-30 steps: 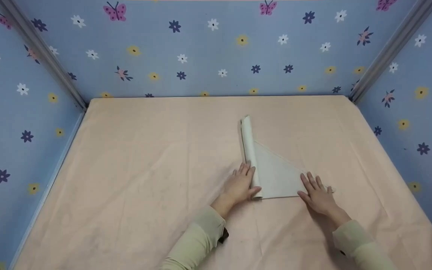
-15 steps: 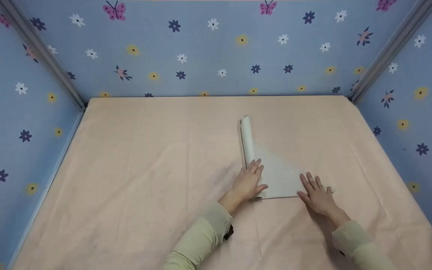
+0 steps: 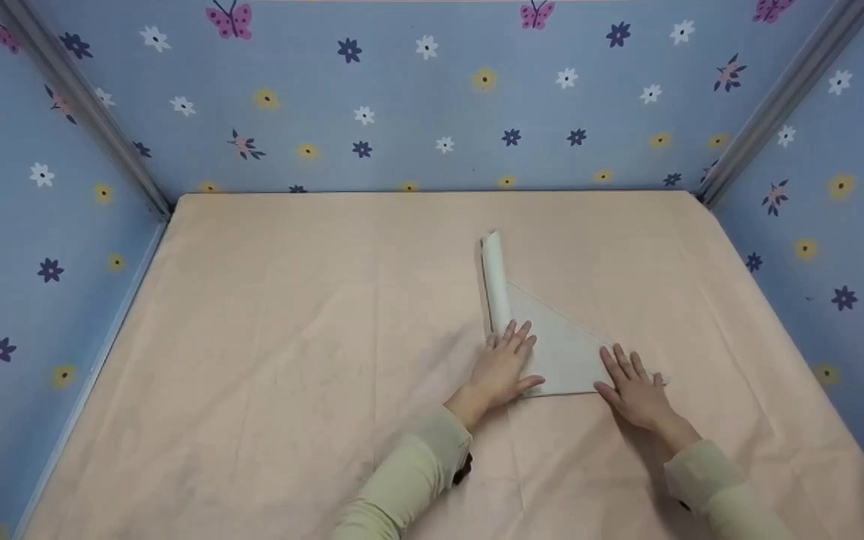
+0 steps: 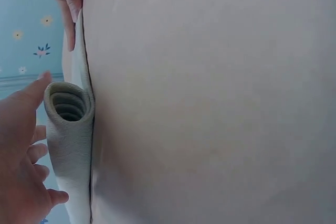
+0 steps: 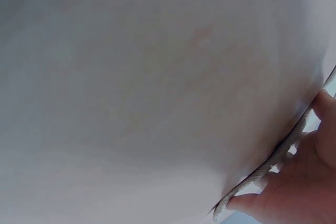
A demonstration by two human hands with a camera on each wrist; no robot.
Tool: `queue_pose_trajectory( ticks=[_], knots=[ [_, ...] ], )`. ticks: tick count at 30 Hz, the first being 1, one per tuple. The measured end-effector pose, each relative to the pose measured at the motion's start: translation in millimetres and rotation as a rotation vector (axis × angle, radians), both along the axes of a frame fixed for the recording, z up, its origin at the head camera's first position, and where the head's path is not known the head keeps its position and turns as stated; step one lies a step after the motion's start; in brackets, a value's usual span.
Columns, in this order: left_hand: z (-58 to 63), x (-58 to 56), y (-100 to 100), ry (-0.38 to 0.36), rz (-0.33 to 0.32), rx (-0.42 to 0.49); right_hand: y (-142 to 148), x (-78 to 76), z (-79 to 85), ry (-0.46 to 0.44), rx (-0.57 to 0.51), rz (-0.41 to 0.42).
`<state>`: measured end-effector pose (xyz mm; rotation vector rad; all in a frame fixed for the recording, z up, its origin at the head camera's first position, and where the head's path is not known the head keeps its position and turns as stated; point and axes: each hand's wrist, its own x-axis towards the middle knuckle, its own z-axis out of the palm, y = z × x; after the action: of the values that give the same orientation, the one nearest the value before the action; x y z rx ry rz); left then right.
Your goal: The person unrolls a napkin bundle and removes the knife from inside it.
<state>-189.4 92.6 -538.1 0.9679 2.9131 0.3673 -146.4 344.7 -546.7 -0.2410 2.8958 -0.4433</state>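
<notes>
A pale green cloth (image 3: 563, 349) lies on the table, rolled up along its left side, with a flat part tapering to the right. My left hand (image 3: 505, 367) lies across the near end of the roll (image 3: 493, 277), fingers straight and spread, thumb pointing right. In the left wrist view, the roll's open end (image 4: 69, 106) shows several coiled layers, and the left hand's fingers are over it. On the cloth's right corner rests my right hand (image 3: 633, 386), its fingers spread. The right wrist view shows its fingertips along the cloth's edge (image 5: 257, 174).
A creased, light peach sheet (image 3: 267, 337) covers the table. Blue walls (image 3: 432, 97) patterned with flowers and butterflies stand at the back and both sides. Grey posts (image 3: 784, 112) run up the back corners.
My left hand has shifted a little to the right over the roll, and its near end has turned right with it. The right hand has stayed in place.
</notes>
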Motion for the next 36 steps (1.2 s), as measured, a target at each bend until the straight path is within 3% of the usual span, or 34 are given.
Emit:
queue_pose_trajectory(
  ticks=[10, 18, 30, 36],
  knots=[
    [-5.7, -0.8, -1, -0.008, -0.005, -0.035, 0, 0.2, -0.7, 0.004, 0.012, 0.001],
    [-5.3, 0.0, -7, 0.001, 0.011, -0.053, -1, -0.3, -0.6, 0.020, 0.025, 0.004],
    [-4.1, -0.7, -15, -0.050, 0.014, -0.081, -1, 0.1, -0.5, 0.014, 0.028, 0.000],
    [-3.2, -0.3, -18, -0.034, 0.018, -0.103, -2, 0.1, 0.4, 0.013, 0.045, -0.003]
  ],
)
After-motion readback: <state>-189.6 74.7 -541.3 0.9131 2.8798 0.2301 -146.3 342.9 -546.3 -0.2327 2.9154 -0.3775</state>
